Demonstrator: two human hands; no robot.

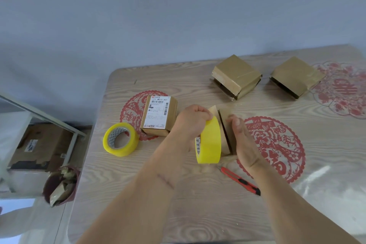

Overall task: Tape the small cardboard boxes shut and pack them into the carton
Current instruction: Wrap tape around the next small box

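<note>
Nearest the camera, two bare forearms reach over the wood-grain table (150, 214). At its 1 o'clock corner sit two brown taped boxes, one (236, 76) just left of the other (297, 76), each dark and open along its near side. At 10 o'clock a labelled box (159, 115) stands on a red paper-cut decal. At centre the small cardboard box (225, 127) stands on edge, plain brown with a dark seam. The left hand (191, 120) grips a yellow tape roll (211, 142) against it; the right hand (242, 138) presses flat on its other side. A second tape roll (120, 139) lies at 9 o'clock. A red utility knife (240, 180) lies at 5 o'clock of the box.
</note>
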